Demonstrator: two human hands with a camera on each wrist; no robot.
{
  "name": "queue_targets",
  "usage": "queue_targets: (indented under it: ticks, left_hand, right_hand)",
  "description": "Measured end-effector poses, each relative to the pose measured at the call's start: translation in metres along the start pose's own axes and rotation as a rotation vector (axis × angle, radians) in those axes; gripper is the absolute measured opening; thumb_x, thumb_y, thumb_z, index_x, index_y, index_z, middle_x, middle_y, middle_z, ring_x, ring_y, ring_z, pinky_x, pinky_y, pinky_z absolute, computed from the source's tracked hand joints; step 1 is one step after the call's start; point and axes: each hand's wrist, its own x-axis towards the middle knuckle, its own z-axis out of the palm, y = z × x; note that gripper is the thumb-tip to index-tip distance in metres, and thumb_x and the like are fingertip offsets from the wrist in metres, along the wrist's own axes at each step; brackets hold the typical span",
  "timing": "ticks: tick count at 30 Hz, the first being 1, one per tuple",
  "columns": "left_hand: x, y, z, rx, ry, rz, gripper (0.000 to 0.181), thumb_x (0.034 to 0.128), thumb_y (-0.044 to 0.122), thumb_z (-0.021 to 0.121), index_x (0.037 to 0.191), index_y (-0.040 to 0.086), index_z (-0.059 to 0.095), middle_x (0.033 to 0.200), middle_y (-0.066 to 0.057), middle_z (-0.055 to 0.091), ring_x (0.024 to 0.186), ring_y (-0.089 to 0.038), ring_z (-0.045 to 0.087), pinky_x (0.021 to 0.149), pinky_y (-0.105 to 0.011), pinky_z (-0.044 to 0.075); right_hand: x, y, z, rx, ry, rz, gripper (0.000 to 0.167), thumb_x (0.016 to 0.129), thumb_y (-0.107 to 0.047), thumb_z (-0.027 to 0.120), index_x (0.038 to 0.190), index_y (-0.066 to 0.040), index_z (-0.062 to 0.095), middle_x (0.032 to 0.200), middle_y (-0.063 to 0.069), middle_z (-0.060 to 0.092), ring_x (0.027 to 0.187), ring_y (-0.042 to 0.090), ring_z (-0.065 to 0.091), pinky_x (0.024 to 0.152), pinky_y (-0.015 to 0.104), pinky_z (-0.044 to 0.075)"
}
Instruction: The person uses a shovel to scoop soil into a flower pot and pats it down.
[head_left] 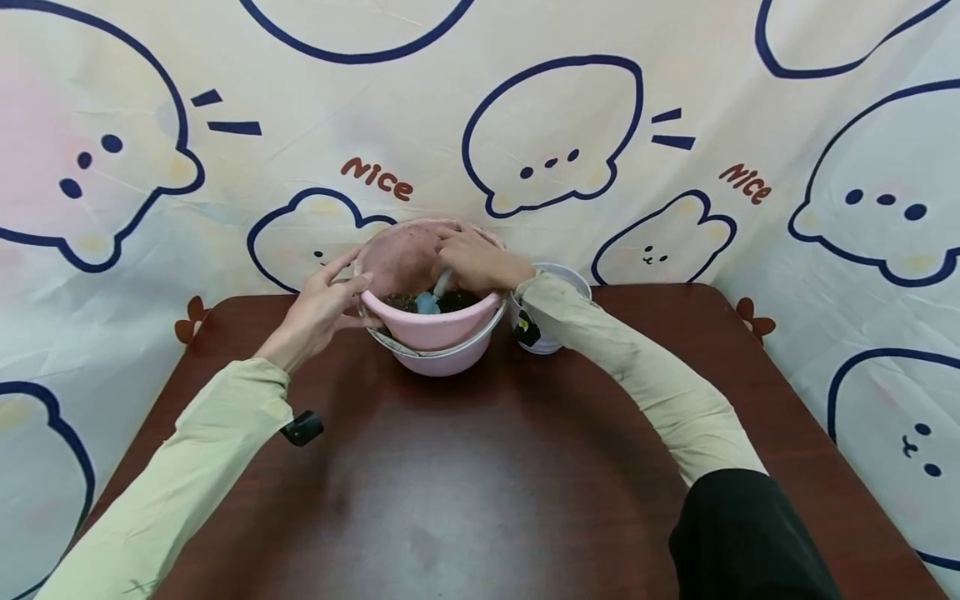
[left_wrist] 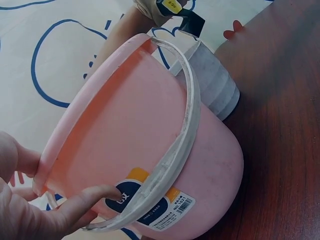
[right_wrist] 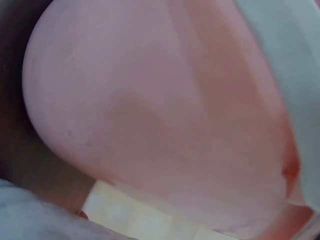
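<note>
A pink bucket (head_left: 435,333) with a pale handle (left_wrist: 187,125) leans on the table, its mouth turned toward the head camera. Dark soil (head_left: 457,300) lies inside, with the blue head (head_left: 427,303) of a small tool on it. My left hand (head_left: 318,308) holds the bucket's left rim, seen also in the left wrist view, where the hand (left_wrist: 45,215) has one finger across the outer wall by the label. My right hand (head_left: 480,260) reaches into the bucket, its fingers round the tool's pale shaft (head_left: 443,282). The right wrist view shows mostly pink bucket wall (right_wrist: 140,110).
Just right of the pink bucket stands a pale grey bucket (head_left: 543,342), partly covered by my right sleeve (head_left: 637,367). Both are near the back edge of the brown table (head_left: 450,483). A cloth printed with cartoon outlines (head_left: 555,125) hangs behind and at the sides.
</note>
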Motion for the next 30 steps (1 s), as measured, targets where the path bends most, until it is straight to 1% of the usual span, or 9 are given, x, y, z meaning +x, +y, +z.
queue_targets:
  ticks: [3, 6, 8, 11, 15, 18, 22, 26, 30]
  left_hand:
    - [0.000, 0.000, 0.000, 0.003, 0.006, 0.007, 0.069, 0.1108, 0.022, 0.049, 0.169, 0.034, 0.014, 0.165, -0.020, 0.026, 0.121, -0.025, 0.055, 0.099, -0.046, 0.058]
    - [-0.001, 0.000, 0.000, 0.000, 0.014, 0.011, 0.069, 0.1105, 0.021, 0.048, 0.169, 0.034, 0.014, 0.163, -0.020, 0.029, 0.120, -0.025, 0.056, 0.100, -0.045, 0.059]
    - [-0.002, -0.001, 0.000, -0.009, 0.018, 0.012, 0.069, 0.1103, 0.020, 0.048, 0.169, 0.034, 0.015, 0.163, -0.020, 0.031, 0.122, -0.026, 0.055, 0.099, -0.045, 0.059]
    - [-0.002, -0.001, -0.001, -0.020, 0.013, 0.010, 0.069, 0.1105, 0.020, 0.048, 0.169, 0.033, 0.014, 0.164, -0.019, 0.031, 0.123, -0.025, 0.055, 0.099, -0.046, 0.059]
    - [-0.002, -0.002, 0.000, -0.034, 0.002, 0.012, 0.069, 0.1105, 0.020, 0.049, 0.169, 0.031, 0.015, 0.165, -0.020, 0.031, 0.110, -0.017, 0.061, 0.096, -0.044, 0.061]
    - [-0.001, -0.001, 0.000, -0.036, 0.000, 0.015, 0.068, 0.1106, 0.020, 0.049, 0.169, 0.031, 0.016, 0.166, -0.020, 0.028, 0.100, -0.012, 0.063, 0.095, -0.043, 0.062]
    - [-0.001, 0.001, 0.000, -0.027, 0.001, 0.016, 0.068, 0.1109, 0.021, 0.049, 0.169, 0.032, 0.015, 0.169, -0.019, 0.025, 0.101, -0.010, 0.063, 0.098, -0.045, 0.060]
    - [-0.001, 0.002, -0.002, -0.019, -0.001, 0.019, 0.068, 0.1111, 0.022, 0.049, 0.169, 0.032, 0.014, 0.170, -0.020, 0.022, 0.103, -0.011, 0.063, 0.097, -0.043, 0.061]
    - [-0.001, 0.001, -0.002, -0.030, -0.005, 0.023, 0.069, 0.1107, 0.021, 0.049, 0.169, 0.032, 0.015, 0.167, -0.022, 0.026, 0.100, -0.012, 0.064, 0.095, -0.042, 0.062]
  right_hand:
    - [0.000, 0.002, 0.000, 0.032, 0.032, 0.006, 0.014, 0.092, -0.011, 0.079, 0.106, -0.013, 0.085, 0.097, 0.004, 0.073, 0.104, 0.026, 0.046, 0.102, 0.045, 0.034]
    - [0.001, 0.005, 0.000, 0.066, 0.057, 0.017, 0.018, 0.092, -0.013, 0.080, 0.110, -0.013, 0.084, 0.099, 0.003, 0.071, 0.109, 0.023, 0.047, 0.101, 0.043, 0.034]
    - [0.000, 0.006, 0.000, 0.096, 0.063, 0.011, 0.021, 0.092, -0.015, 0.080, 0.113, -0.012, 0.083, 0.099, 0.004, 0.071, 0.113, 0.024, 0.047, 0.101, 0.044, 0.034]
    - [-0.002, 0.010, -0.002, 0.137, 0.067, -0.005, 0.023, 0.093, -0.017, 0.080, 0.115, -0.012, 0.083, 0.104, 0.005, 0.074, 0.124, 0.027, 0.047, 0.106, 0.046, 0.033]
    - [-0.011, 0.019, -0.005, 0.183, 0.094, -0.016, 0.026, 0.092, -0.019, 0.081, 0.116, -0.011, 0.082, 0.112, 0.004, 0.078, 0.130, 0.029, 0.048, 0.112, 0.047, 0.032]
    - [-0.020, 0.024, -0.009, 0.231, 0.130, -0.005, 0.028, 0.092, -0.020, 0.082, 0.118, -0.009, 0.081, 0.115, 0.006, 0.076, 0.118, 0.029, 0.050, 0.105, 0.048, 0.034]
    - [-0.029, 0.028, -0.013, 0.269, 0.176, 0.018, 0.031, 0.093, -0.019, 0.080, 0.122, -0.008, 0.079, 0.119, 0.010, 0.074, 0.107, 0.029, 0.047, 0.095, 0.047, 0.033]
    - [-0.034, 0.033, -0.012, 0.242, 0.229, 0.043, 0.030, 0.097, -0.021, 0.076, 0.124, -0.009, 0.078, 0.120, 0.012, 0.071, 0.106, 0.029, 0.045, 0.091, 0.043, 0.031]
    - [-0.037, 0.035, -0.009, 0.226, 0.276, 0.059, 0.032, 0.097, -0.024, 0.077, 0.125, -0.010, 0.078, 0.117, 0.011, 0.070, 0.101, 0.028, 0.044, 0.087, 0.041, 0.027]
